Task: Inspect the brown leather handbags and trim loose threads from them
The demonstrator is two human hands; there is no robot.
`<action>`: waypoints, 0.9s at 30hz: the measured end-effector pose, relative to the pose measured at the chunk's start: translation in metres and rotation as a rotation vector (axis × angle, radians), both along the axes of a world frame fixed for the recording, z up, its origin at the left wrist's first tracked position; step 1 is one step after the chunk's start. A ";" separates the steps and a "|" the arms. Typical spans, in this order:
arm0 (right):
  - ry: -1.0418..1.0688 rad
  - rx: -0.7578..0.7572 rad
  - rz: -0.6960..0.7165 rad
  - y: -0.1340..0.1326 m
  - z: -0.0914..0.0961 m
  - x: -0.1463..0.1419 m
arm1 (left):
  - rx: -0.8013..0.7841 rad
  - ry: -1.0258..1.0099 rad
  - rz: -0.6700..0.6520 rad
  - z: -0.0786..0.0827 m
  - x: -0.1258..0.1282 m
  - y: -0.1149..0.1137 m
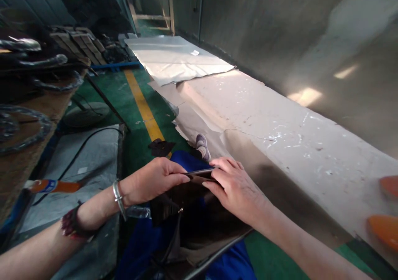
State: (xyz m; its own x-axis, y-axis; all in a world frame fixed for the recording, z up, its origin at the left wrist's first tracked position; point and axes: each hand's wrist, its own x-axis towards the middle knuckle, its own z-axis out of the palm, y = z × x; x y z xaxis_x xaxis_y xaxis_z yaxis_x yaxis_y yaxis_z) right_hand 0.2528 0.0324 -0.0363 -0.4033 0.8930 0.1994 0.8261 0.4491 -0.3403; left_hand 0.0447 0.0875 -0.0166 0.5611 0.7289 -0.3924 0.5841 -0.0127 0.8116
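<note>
A dark bag [214, 247] with a brownish inside lies over my lap, its mouth gaping toward me. Its far edge is pinched between the thumb and fingers of my left hand [158, 178], which wears a silver bangle. My right hand [231, 184] grips the same edge a little further right, fingers over the outside and thumb on the inside. A small metal piece, perhaps a zip pull, shows on the bag's left side. The bottom of the bag is in deep shadow, and I cannot make out anything in it.
A long paper-covered bench [280, 126] runs along the right, with orange objects [384, 228] at its near end. On the left stand a table [59, 101] with plastic-wrapped curved parts and a lower grey surface [96, 155] near an orange drink bottle [57, 186]. Dark scrap [161, 147] lies on the floor.
</note>
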 end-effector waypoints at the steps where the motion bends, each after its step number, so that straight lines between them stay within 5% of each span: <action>1: 0.012 -0.019 -0.008 0.000 -0.001 0.001 | -0.013 0.007 0.001 0.000 0.000 0.000; 10: 0.140 -0.124 -0.097 0.003 -0.005 -0.002 | -0.076 0.031 0.016 -0.003 -0.004 0.000; 27: -0.031 -0.181 -0.223 0.010 -0.001 -0.009 | -0.142 0.064 0.005 -0.004 -0.004 0.001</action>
State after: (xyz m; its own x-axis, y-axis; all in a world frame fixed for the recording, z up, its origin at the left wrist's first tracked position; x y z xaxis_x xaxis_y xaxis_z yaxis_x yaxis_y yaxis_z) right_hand 0.2442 0.0423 -0.0374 -0.1961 0.9804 0.0193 0.9090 0.1891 -0.3714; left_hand 0.0411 0.0887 -0.0201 0.5283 0.6662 -0.5265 0.6343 0.1026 0.7663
